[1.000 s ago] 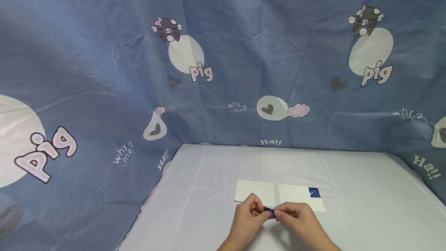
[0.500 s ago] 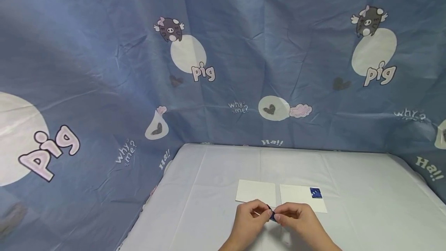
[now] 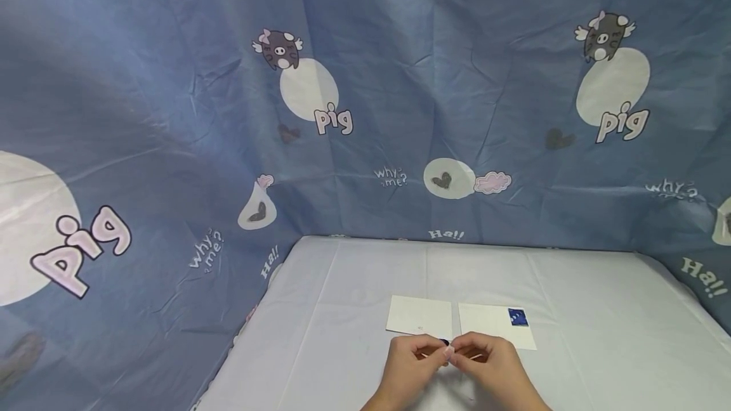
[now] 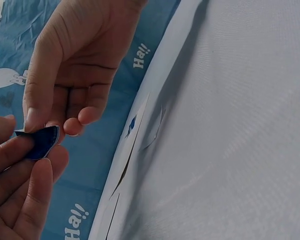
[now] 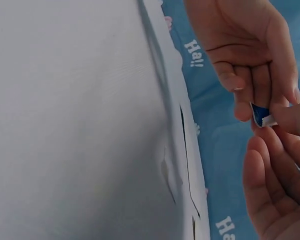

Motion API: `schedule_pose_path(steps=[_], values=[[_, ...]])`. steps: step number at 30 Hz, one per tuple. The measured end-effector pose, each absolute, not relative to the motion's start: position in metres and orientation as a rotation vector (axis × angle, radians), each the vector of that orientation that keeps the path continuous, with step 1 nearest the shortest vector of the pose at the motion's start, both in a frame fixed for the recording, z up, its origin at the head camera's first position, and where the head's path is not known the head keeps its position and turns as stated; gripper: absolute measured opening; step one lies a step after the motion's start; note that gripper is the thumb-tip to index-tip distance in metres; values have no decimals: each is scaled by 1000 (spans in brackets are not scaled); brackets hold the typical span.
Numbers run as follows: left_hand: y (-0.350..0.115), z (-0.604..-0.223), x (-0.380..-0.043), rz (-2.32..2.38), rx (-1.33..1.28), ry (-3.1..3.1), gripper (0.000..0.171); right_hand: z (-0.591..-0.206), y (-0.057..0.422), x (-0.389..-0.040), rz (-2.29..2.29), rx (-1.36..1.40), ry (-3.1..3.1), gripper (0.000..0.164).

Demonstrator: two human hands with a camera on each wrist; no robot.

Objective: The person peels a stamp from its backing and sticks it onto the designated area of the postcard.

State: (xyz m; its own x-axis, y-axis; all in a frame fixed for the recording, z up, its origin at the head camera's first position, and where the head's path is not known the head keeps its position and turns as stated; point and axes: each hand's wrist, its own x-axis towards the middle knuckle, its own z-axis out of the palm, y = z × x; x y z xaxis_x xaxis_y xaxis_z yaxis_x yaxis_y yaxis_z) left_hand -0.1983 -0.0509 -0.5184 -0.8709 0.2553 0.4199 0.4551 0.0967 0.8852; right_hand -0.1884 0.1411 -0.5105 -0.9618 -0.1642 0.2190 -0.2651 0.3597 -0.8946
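Both hands meet in front of the two white paper pieces in the head view. My left hand (image 3: pixel 407 370) and right hand (image 3: pixel 490 366) pinch a small dark-blue stamp (image 4: pixel 42 142) between thumbs and fingertips. In the left wrist view it looks bent, with a pale toothed edge. A bit of white shows beside its blue face at the fingertips in the right wrist view. From the head, the fingers hide nearly all of this stamp. A similar blue stamp (image 3: pixel 518 317) lies at the upper right corner of the right white paper piece (image 3: pixel 484 319).
The left white paper piece (image 3: pixel 419 313) lies beside the other, just beyond the left hand, with a faint small mark near its lower edge. White cloth (image 3: pixel 354 278) covers the table. A blue printed curtain (image 3: pixel 365 113) hangs behind it and at the sides.
The held stamp has turned between the fingers, so less blue shows from above. My left fingers have lowered and the two thumbs have come together. The paper pieces have stayed in place.
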Motion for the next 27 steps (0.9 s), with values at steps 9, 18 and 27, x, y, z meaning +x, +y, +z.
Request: schedule_pose_path(steps=[9,18,27], values=[[-50,-521,-198,-1899,-707,-2205,8,-515,137,-186,1501,454,-2489,10],[-49,-525,-201,-1849,-762,-2189,6,-514,138,-187,1523,452,-2486,6],[-49,-524,-199,-1780,-797,-2202,5,-513,138,-186,1529,425,-2492,5]])
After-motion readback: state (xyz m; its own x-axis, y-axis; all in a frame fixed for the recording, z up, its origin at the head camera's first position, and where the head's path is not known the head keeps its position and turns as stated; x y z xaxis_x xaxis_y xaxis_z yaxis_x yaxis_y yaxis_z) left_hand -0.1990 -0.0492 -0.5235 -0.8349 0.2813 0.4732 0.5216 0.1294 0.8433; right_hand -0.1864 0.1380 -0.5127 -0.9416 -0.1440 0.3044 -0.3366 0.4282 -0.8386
